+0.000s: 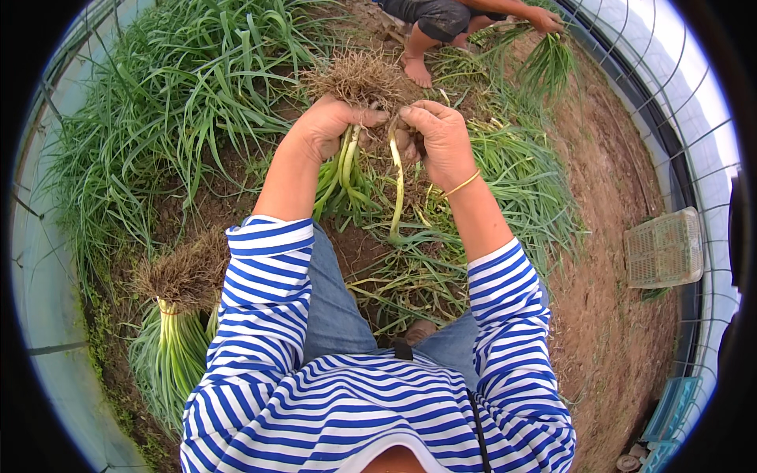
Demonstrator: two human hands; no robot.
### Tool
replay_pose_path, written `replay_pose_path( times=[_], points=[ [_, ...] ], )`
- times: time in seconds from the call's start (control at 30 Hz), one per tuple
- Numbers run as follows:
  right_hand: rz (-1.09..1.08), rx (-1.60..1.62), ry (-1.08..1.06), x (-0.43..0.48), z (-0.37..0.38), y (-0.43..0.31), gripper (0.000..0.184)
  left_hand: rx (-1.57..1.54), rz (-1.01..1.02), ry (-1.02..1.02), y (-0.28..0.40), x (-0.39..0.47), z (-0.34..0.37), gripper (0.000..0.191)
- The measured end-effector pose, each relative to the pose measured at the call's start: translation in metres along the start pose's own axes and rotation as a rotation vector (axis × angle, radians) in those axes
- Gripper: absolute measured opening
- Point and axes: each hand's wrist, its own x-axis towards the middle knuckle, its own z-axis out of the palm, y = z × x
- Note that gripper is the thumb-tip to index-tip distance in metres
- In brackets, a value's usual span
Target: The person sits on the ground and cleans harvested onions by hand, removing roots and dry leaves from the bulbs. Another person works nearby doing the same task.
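Note:
My left hand [337, 125] is closed around a bunch of green onions [349, 162], whose tangled brown roots [361, 77] stick up above it. Just to the right, my right hand [434, 133] pinches a pale, yellowish strip of leaf or stalk [397, 177] near its upper end, and the strip hangs down. The two hands nearly touch beneath the roots. At lower left lies a tied bundle of green onions [171, 349] with its roots [177, 278] uppermost, beside my left sleeve.
Leafy plants [195, 77] grow at upper left. Loose green leaves [520, 177] lie to the right and between my legs. A co-worker [440, 26] squats at the top, holding greens [550, 65]. A plastic crate [663, 248] and a blue plastic object [671, 414] stand at the right edge.

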Motion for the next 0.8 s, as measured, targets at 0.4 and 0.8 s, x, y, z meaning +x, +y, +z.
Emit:
replay_pose_path(
  times=[0.4, 0.8],
  points=[
    [0.142, -0.871, -0.163, 0.016, -0.085, 0.074, 0.037, -0.087, -0.065, 0.124, 0.006, 0.004, -0.010, 0.021],
    [-0.376, 0.243, 0.227, -0.021, 0.011, 0.027, 0.022, -0.327, -0.031, 0.077, 0.000, 0.003, -0.010, 0.024]
  ],
)
